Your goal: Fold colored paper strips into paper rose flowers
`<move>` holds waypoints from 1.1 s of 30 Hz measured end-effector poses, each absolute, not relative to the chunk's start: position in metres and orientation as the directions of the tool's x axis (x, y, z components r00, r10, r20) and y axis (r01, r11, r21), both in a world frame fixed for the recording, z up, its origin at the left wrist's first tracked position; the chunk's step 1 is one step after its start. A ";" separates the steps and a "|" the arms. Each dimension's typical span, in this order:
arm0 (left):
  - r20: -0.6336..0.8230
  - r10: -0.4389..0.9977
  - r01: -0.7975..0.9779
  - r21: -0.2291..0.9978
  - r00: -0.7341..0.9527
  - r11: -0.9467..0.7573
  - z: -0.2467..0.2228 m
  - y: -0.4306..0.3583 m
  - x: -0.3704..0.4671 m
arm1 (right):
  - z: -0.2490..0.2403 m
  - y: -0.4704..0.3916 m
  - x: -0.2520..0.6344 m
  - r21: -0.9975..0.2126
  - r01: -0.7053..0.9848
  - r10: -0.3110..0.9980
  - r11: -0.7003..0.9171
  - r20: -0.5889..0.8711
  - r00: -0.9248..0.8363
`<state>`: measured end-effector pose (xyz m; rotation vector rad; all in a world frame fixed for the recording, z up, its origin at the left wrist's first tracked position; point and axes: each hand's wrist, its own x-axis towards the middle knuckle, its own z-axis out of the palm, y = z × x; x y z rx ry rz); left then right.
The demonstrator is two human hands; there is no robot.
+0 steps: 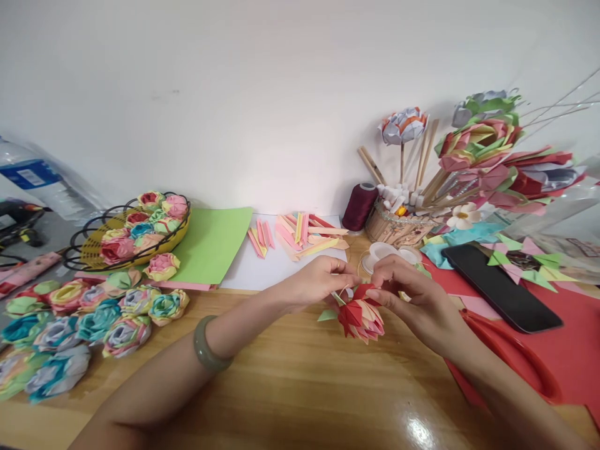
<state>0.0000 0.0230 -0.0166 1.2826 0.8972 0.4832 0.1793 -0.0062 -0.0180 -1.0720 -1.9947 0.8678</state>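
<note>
Between my two hands, just above the wooden table, is a red and pink paper flower [362, 320] with its petals tipped down toward me. My left hand [323, 280] pinches at the flower's upper left side, thumb and forefinger close together. From the other side my right hand [407, 294] has its thumb and fingers closed on a red petal at the flower's top. A small green paper leaf [327, 315] sticks out to the left of the bloom. What exactly lies between the left fingertips is partly hidden.
Folded paper strips [304, 234] lie behind my hands, beside a green sheet [210, 240]. Many paper flowers [98, 319] and a yellow basket [89, 251] stand left. A thread spool [360, 207], stick holder [398, 225], phone [504, 284] and red scissors [510, 353] are right.
</note>
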 end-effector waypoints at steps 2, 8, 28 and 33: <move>-0.303 0.765 0.212 0.952 0.568 0.220 -0.018 0.023 0.001 | -0.016 -0.007 0.179 -0.788 0.419 0.863 0.451 0.266 -0.429; -0.233 0.809 0.149 0.972 0.540 0.180 -0.018 0.022 0.002 | -0.019 -0.006 0.180 -0.831 0.399 0.878 0.388 0.202 -0.433; -0.005 0.814 0.228 0.961 0.580 -0.156 -0.012 0.028 -0.004 | -0.025 -0.001 0.183 -0.921 0.325 0.901 0.215 0.058 -0.431; -0.105 0.804 0.150 0.988 0.585 0.020 -0.018 0.030 -0.004 | -0.024 -0.002 0.183 -0.926 0.325 0.913 0.193 0.049 -0.405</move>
